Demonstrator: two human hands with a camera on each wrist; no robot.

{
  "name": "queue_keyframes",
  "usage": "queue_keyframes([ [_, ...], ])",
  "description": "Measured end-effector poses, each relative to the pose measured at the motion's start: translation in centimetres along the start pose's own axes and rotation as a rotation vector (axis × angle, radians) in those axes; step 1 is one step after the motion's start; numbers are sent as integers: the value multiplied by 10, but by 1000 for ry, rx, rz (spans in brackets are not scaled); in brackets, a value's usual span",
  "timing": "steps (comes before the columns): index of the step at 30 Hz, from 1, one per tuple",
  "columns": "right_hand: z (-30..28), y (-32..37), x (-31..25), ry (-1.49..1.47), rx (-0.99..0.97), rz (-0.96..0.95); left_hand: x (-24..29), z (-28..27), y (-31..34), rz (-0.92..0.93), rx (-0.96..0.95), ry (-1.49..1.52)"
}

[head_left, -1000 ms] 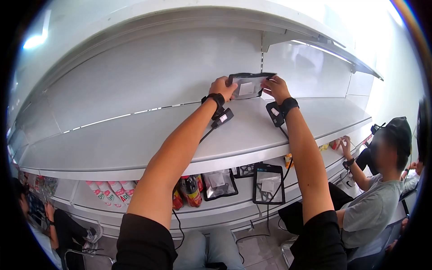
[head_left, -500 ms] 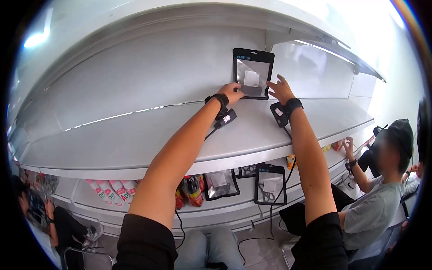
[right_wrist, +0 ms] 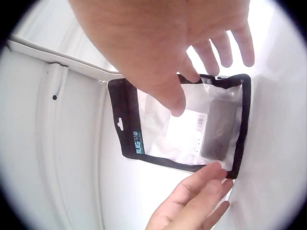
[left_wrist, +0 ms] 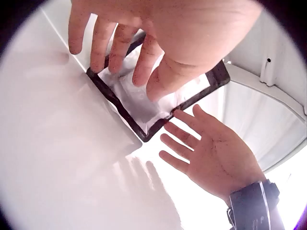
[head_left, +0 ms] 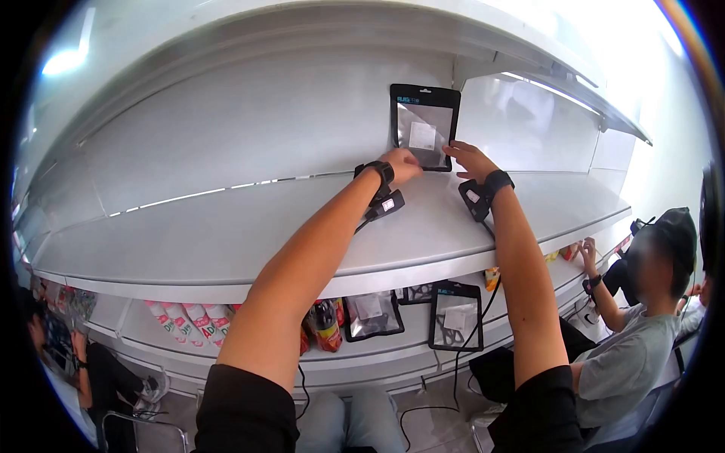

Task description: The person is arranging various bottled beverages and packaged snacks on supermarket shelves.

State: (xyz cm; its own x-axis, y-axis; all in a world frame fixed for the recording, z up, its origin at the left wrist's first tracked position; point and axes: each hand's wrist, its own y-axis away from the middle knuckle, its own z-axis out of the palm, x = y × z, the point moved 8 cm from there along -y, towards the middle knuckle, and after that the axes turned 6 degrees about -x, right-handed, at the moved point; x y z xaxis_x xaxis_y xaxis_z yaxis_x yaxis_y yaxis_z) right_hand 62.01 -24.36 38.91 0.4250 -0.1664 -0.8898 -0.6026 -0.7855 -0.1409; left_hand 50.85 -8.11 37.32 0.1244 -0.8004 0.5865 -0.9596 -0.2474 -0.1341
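Observation:
A black-edged clear pouch with a white label stands upright on the shelf, leaning on its back panel. Through its window in the right wrist view, the pouch shows a grey item beside the label. My left hand is at the pouch's lower left, fingers loosely bent in front of it; in the left wrist view that hand has its fingers spread. At the lower right edge is my right hand, fingers extended and holding nothing; whether its fingertips touch the edge I cannot tell.
Around the pouch runs a wide white shelf, with another shelf overhead. Below are pink-white bottles, a dark bottle and more pouches. A seated person is at right, another at far left.
The pouch has gone from lying tilted between both hands to standing upright. Both hands have let go; the left has since shifted right across its lower front.

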Motion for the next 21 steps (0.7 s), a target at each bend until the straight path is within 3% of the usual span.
queue_keyframes([
  [3, 1, 2, -2, -9, -47, -44, -8, -20, 12, -93, 184, -113],
  [9, 11, -4, -2, 153, -109, -37, -21, -13, 5, -68, 109, -63],
  [11, 3, -24, 7, 320, -160, -256, -22, -7, -2, -33, 47, -76],
  [13, -2, -9, 7, 63, -35, -66, -13, -10, 3, -9, 59, -25],
  [18, -9, -26, 9, 423, -133, -362, -5, -9, 3, 16, 18, 65],
  [21, -5, -8, -5, 366, -44, -233, -10, -6, -1, 11, 10, 48],
])
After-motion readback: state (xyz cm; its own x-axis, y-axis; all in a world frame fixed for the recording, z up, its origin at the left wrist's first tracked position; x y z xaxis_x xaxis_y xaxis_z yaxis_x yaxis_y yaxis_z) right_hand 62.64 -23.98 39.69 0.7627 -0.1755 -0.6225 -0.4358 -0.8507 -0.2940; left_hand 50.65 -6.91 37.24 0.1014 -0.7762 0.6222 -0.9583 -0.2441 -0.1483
